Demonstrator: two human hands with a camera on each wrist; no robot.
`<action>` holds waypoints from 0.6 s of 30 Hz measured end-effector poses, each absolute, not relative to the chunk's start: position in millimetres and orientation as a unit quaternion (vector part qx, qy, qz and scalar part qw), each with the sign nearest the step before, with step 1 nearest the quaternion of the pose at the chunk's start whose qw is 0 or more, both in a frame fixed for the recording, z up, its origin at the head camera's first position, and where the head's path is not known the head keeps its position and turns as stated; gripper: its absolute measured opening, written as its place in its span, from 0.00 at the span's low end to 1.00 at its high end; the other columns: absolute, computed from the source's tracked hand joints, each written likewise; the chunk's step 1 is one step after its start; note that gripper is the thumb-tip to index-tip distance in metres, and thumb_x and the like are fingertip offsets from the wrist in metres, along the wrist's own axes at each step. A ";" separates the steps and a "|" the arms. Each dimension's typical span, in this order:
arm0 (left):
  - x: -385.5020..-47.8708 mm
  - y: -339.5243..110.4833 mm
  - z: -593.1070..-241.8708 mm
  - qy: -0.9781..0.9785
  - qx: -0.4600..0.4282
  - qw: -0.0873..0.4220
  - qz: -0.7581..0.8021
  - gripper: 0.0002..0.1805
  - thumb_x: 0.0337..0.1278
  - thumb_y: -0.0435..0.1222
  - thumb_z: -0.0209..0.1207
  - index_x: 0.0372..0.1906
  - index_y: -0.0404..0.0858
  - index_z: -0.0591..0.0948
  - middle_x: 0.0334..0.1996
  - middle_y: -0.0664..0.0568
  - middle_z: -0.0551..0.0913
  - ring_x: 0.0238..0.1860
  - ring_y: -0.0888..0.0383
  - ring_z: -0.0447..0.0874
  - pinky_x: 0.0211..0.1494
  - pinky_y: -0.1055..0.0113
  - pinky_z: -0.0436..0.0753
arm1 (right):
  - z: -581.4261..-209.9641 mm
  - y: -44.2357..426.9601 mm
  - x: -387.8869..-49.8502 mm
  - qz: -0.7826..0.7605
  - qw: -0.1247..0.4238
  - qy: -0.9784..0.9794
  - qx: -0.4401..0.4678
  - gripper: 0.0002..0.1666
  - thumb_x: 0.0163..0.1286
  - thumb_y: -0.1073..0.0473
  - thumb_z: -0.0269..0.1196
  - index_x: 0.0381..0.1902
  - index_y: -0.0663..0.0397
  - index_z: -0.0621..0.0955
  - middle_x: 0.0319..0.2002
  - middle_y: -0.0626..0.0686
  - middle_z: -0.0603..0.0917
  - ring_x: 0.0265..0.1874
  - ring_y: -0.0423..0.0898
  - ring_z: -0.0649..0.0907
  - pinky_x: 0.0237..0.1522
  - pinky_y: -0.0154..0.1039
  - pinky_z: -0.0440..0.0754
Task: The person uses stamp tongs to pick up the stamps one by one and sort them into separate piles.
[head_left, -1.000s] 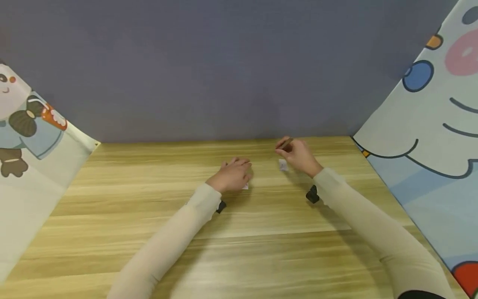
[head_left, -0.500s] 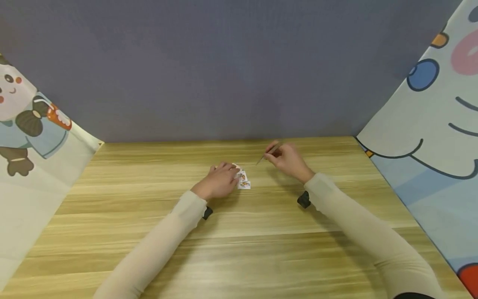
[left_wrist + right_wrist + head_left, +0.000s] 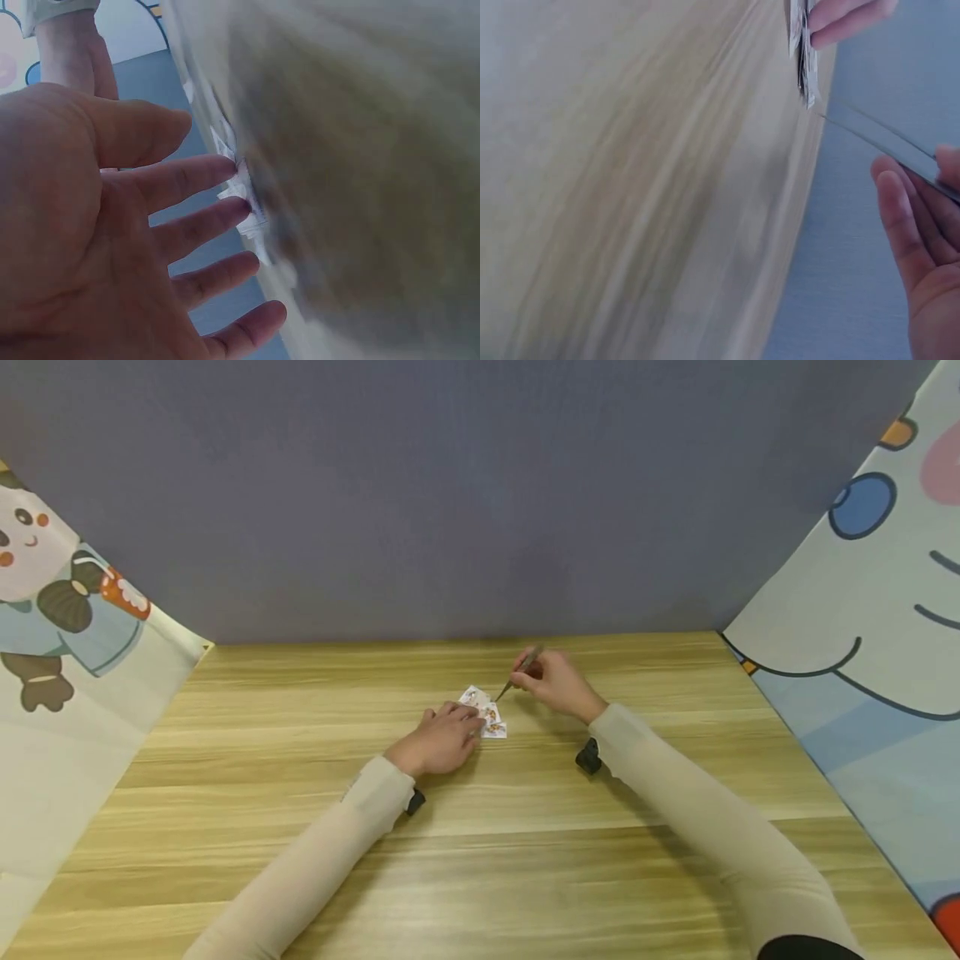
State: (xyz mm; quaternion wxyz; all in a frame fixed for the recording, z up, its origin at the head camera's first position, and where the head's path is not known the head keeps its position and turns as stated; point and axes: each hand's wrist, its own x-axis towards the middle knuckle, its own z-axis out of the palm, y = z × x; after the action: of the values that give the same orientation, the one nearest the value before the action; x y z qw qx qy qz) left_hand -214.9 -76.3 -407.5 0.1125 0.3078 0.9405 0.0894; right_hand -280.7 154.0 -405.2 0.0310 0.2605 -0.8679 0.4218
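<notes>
Small white cards with coloured print lie overlapping in a fan on the wooden table. My left hand rests its fingertips on their left part and hides some of them; in the left wrist view its fingers are spread and nearly straight, two touching the cards. My right hand pinches thin metal tweezers between thumb and fingers, tips pointing down beside the fan's right edge. Seen from the right wrist, the two arms of the tweezers stand apart, with the tips close to the cards.
The wooden table runs back to a grey-blue panel. Cartoon-printed sheets stand at the left and right. A small dark device sits at each wrist.
The right hand has moved left with the tweezers, bringing them down beside the cards. The card that lay near it one second ago is gone from there. The left hand has shifted left, uncovering more cards.
</notes>
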 end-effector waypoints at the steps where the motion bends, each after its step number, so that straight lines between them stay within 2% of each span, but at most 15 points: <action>1: -214.8 -76.4 -408.9 0.940 0.308 0.113 0.090 0.24 0.71 0.42 0.47 0.67 0.42 0.69 0.68 0.48 0.63 0.68 0.48 0.54 0.63 0.41 0.56 | -406.3 153.1 -282.3 0.424 0.026 -0.868 0.258 0.03 0.65 0.63 0.64 0.35 0.55 0.80 0.32 0.50 0.83 0.33 0.47 0.84 0.34 0.37 0.81; 5: -215.0 -76.7 -413.0 0.940 0.309 0.111 0.089 0.24 0.71 0.43 0.46 0.68 0.43 0.68 0.68 0.49 0.63 0.68 0.49 0.54 0.63 0.41 0.56 | -410.5 150.5 -287.2 0.430 0.008 -0.868 0.249 0.03 0.65 0.63 0.63 0.35 0.55 0.79 0.31 0.52 0.83 0.32 0.51 0.85 0.30 0.37 0.81; 11: -215.2 -76.9 -414.5 0.940 0.308 0.111 0.092 0.24 0.71 0.43 0.46 0.68 0.44 0.68 0.68 0.49 0.62 0.68 0.50 0.55 0.62 0.43 0.58 | -413.3 147.0 -288.8 0.449 -0.013 -0.860 0.240 0.03 0.66 0.63 0.63 0.35 0.56 0.78 0.31 0.54 0.83 0.31 0.53 0.85 0.32 0.39 0.82; 18: -215.2 -77.6 -413.5 0.942 0.302 0.120 0.081 0.24 0.71 0.43 0.45 0.69 0.45 0.67 0.69 0.49 0.61 0.68 0.49 0.55 0.62 0.44 0.59 | -409.6 142.1 -286.0 0.449 0.004 -0.857 0.253 0.03 0.66 0.65 0.62 0.35 0.55 0.77 0.31 0.52 0.83 0.29 0.51 0.85 0.30 0.37 0.81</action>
State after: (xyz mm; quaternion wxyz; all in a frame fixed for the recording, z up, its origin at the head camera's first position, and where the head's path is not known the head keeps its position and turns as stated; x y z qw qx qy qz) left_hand -215.2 -77.6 -413.5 0.1204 0.3022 0.9421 0.0813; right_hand -286.0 142.1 -409.6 0.0038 0.2529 -0.8571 0.4488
